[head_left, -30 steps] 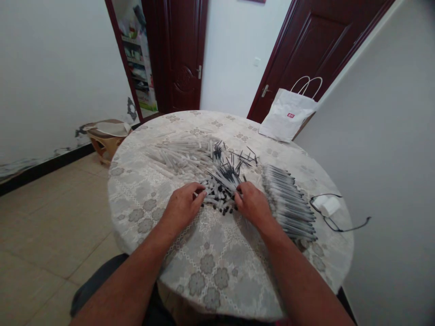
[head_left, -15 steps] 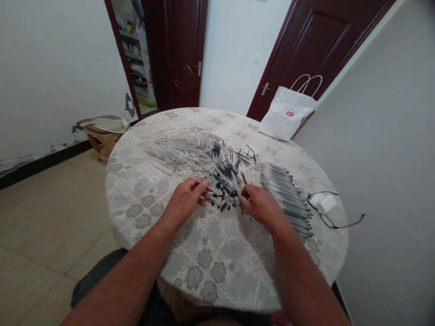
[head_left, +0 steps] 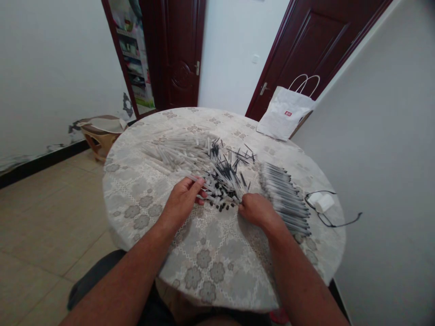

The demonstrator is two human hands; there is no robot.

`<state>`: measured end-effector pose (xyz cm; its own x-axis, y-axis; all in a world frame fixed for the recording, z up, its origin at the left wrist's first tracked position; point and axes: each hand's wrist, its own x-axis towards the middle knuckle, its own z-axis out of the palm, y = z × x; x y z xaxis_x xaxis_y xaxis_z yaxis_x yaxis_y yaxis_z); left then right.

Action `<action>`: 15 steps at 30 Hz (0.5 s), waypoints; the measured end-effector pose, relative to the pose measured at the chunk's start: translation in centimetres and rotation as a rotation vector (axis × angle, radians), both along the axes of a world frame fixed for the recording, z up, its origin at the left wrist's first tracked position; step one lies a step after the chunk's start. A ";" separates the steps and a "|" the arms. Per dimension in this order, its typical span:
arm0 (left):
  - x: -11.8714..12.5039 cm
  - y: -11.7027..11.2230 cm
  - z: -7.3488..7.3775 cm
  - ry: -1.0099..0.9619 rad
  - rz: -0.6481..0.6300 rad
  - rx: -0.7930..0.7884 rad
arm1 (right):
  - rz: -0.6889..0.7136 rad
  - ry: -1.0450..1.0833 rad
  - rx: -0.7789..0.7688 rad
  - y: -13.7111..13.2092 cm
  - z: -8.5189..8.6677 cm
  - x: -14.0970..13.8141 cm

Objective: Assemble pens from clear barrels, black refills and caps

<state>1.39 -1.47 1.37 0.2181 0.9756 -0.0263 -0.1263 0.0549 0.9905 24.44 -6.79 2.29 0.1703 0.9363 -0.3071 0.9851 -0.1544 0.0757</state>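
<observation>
Nearest, both forearms reach in over the round worktop (head_left: 217, 253), which wears a pale tablecloth printed with grey flowers. The left hand (head_left: 181, 201) lies palm down with its fingers stretched forward, thumb and forefinger pinched on a clear barrel (head_left: 193, 178) at the near left edge of the pile of pen parts (head_left: 217, 176). The right hand (head_left: 256, 210) is curled loosely, knuckles up, its fingertips touching the near right edge of the same pile; I cannot tell whether it grips anything, as the fingers hide what lies under them.

Between the two hands, small black caps (head_left: 224, 206) are scattered on the cloth. Just beyond them, black refills (head_left: 234, 172) lie crisscrossed, and farther left a heap of empty clear barrels (head_left: 176, 151) spreads out. Right of the right hand, a row of assembled pens (head_left: 285, 197) lies side by side, near the eyeglasses (head_left: 335, 222) and a white charger (head_left: 322, 203) at the worktop's right rim. At the far edge a white paper bag (head_left: 285, 115) leans against the wall. On the floor to the left is a low stool (head_left: 100, 133), and dark red doors (head_left: 180, 54) stand behind.
</observation>
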 end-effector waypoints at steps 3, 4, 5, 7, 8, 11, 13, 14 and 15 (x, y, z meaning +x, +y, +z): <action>0.0 -0.1 0.1 -0.025 -0.009 -0.020 | -0.004 -0.003 0.006 -0.1 -0.1 0.1; 0.0 -0.1 0.0 -0.047 -0.019 -0.034 | -0.003 -0.002 0.012 -0.1 0.0 0.2; 0.0 0.0 0.0 -0.079 -0.029 -0.052 | 0.001 0.000 0.026 -0.1 0.1 0.2; 0.0 0.0 -0.2 -0.157 -0.040 -0.098 | 0.008 0.003 0.084 -0.3 0.5 0.3; 0.1 0.1 -0.3 -0.196 -0.043 -0.122 | 0.013 0.010 0.127 -0.4 0.7 0.3; 0.2 0.2 -0.4 -0.280 -0.046 -0.162 | 0.106 0.108 0.282 -0.9 1.6 -0.3; 0.3 0.2 -0.3 -0.316 -0.039 -0.163 | 0.250 0.256 0.339 -1.4 2.0 -1.0; 0.3 0.2 -0.3 -0.328 -0.032 -0.160 | 0.322 0.334 0.348 -1.6 2.1 -1.4; 0.3 0.3 -0.2 -0.337 -0.023 -0.156 | 0.379 0.399 0.346 -1.7 2.1 -1.8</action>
<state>1.67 -1.22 1.13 0.2613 0.9603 -0.0977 -0.4409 0.2088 0.8729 22.66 -8.52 4.43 -0.2561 0.9652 0.0521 0.9181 0.2598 -0.2993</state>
